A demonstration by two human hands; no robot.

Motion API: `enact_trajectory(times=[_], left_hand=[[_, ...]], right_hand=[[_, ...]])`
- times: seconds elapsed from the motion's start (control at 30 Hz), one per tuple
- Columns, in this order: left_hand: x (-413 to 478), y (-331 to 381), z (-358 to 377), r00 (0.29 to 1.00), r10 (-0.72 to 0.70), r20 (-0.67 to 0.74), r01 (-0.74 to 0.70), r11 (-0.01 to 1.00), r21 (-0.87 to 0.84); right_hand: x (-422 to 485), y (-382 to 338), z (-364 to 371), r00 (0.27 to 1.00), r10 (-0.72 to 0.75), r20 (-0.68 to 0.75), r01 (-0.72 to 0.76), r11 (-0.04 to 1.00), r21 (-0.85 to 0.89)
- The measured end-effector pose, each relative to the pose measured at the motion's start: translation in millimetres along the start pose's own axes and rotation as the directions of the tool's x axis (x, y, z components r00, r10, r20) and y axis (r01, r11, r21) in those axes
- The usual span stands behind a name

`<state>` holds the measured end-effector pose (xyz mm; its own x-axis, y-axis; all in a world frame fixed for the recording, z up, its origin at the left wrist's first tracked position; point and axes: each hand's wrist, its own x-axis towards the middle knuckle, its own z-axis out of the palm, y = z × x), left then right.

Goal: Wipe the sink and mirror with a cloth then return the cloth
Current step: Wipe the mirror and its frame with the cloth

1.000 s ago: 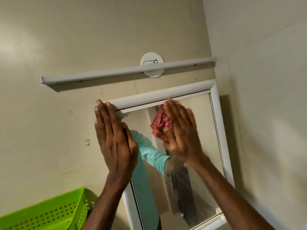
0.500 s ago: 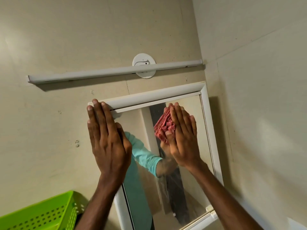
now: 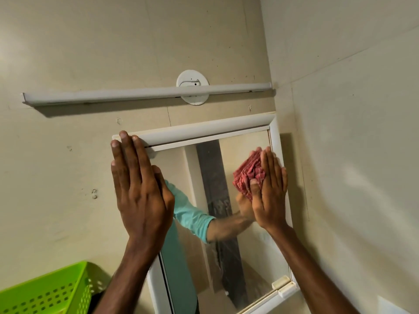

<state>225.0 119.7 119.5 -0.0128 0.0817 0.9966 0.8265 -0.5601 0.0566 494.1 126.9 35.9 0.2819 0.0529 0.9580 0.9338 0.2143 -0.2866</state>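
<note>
— Well, the left hand (image 3: 140, 196) lies flat, fingers straight, on the eleven-o'clock corner of the mirror (image 3: 256, 264). The right hand (image 3: 269, 191), flat too, presses the red cloth (image 3: 246, 175) to the glass near two o'clock.
— Risk?
— Nothing grips it, so it may slip loose. A second ago it sat nearer twelve.

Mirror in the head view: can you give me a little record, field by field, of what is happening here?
Place: wall mirror with a white frame, beside a room corner
Left hand: flat on the frame's top left corner, fingers straight
Right hand: presses a red cloth against the glass near its upper right edge, fingers straight
Above: long white light bar
Lower left: green basket
</note>
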Motion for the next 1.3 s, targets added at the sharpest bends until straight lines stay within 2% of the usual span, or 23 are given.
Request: enact_trajectory(times=[0.1,0.33,0.53,0.63,0.73,0.87,0.97,1.07,1.1,1.17,1.23,1.3], left_hand=[[-0.2,0.5,-1.2,1.0,-0.007,0.007,0.007,1.0,0.015],[-2.7,-1.4,-1.9,1.0,-0.001,0.003,0.001,1.0,-0.019],[-0.3,-1.6,-1.6,1.0,0.008,0.006,-0.007,0.996,-0.089],[2.4,-6.1,-4.8,1.0,0.022,0.016,-0.017,0.968,-0.25],[2.2,-13.6,-12.6,0.999,0.015,0.036,0.005,0.867,-0.498],[2.1,-14.7,-18.9,0.999,-0.023,0.031,0.037,0.774,-0.632],[1.1,-17.7,-18.9,0.999,-0.036,0.016,0.038,0.75,-0.66],[-0.8,-22.1,-18.9,1.0,-0.003,0.028,0.02,0.746,-0.665],[-0.8,-22.9,-18.3,1.0,0.01,0.029,0.012,0.748,-0.664],[-1.2,-23.0,-17.2,0.999,0.014,0.032,0.011,0.745,-0.667],[-1.8,-21.7,-16.6,0.999,0.001,0.036,0.023,0.738,-0.675],[-1.4,-21.4,-17.4,0.999,0.009,0.042,0.022,0.732,-0.681]], right_hand=[[-12.3,3.8,-0.3,1.0,0.0,0.01,0.0,1.0,0.0],[33.8,-6.3,3.9,0.999,0.016,-0.029,-0.017,0.999,-0.042],[-24.1,9.3,0.7,0.995,0.098,-0.024,-0.098,0.995,-0.014],[-36.8,2.3,4.3,0.985,0.166,-0.038,-0.167,0.986,-0.011],[-41.2,-19.0,9.9,0.97,0.238,-0.043,-0.237,0.971,0.024],[-60.7,-68.2,25.6,0.985,0.168,-0.026,-0.168,0.985,0.028],[-73.2,-95.8,34.1,1.0,0.001,0.027,-0.001,1.0,0.006],[-61.4,-73.9,18.4,0.98,-0.155,0.127,0.154,0.988,0.017],[-55.7,-65.5,14.3,0.982,-0.141,0.127,0.139,0.99,0.023],[-45.5,-58.7,13.1,0.997,-0.015,0.071,0.013,1.0,0.021],[-43.2,-71.3,20.6,0.992,0.125,0.011,-0.125,0.992,0.025],[-47.3,-100.6,27.2,0.984,0.178,-0.019,-0.178,0.984,0.029]])
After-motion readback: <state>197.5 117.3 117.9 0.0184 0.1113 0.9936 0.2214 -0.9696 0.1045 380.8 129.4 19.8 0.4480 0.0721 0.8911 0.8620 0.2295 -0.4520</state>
